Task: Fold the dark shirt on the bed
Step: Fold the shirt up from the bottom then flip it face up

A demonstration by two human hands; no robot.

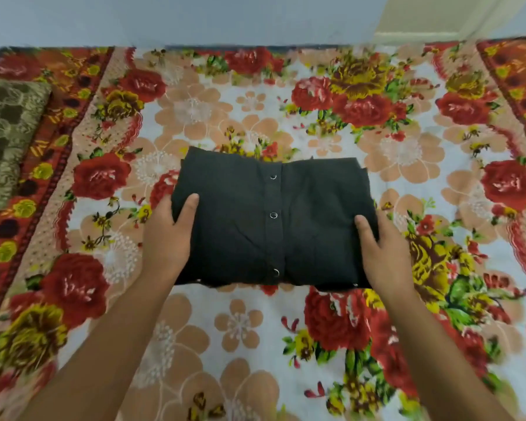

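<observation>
- The left hand [167,235] grips the left side edge of the dark shirt [271,223]. Its thumb lies on top of the cloth, and its fingers are tucked under the edge, out of sight.
- The right hand [383,253] grips the right side edge the same way, thumb on top and fingers hidden beneath. The two hands are well apart, with the whole width of the shirt between them.
- The shirt is folded into a compact rectangle and sits between the hands in the middle of the bed [240,329]. Its placket runs down the centre, showing three snap buttons [273,215].
- The near edge of the shirt is slightly uneven. The far edge is higher at the left corner than at the right.
- Open floral bedspread surrounds the bundle on every side, with wide bands to the left, to the right and beyond it.
- A patterned olive cushion [9,138] lies at the far left edge of the bed, well apart from the shirt.
- A pale wall [164,16] runs along the far edge of the bed.
</observation>
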